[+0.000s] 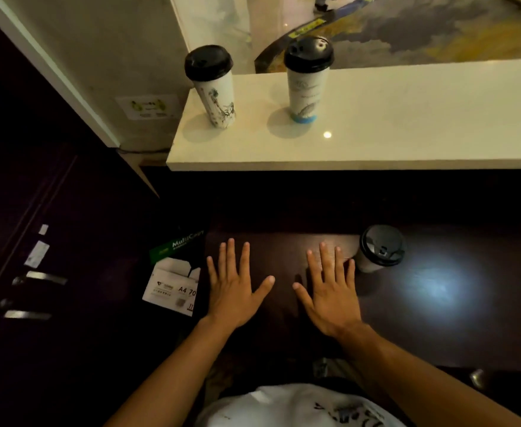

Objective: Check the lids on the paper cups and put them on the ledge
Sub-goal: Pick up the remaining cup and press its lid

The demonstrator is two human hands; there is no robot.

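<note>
Two tall cups stand up on the ledge, and below it the left hand and right hand lie flat and empty, so I think the small cup just beside the right hand needs its lid pressed next.

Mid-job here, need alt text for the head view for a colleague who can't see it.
Both hands, left hand and right hand, lie flat and empty on the dark desk, with one lidded paper cup just beside the right hand. Two taller lidded cups already stand on the white ledge above.
</note>
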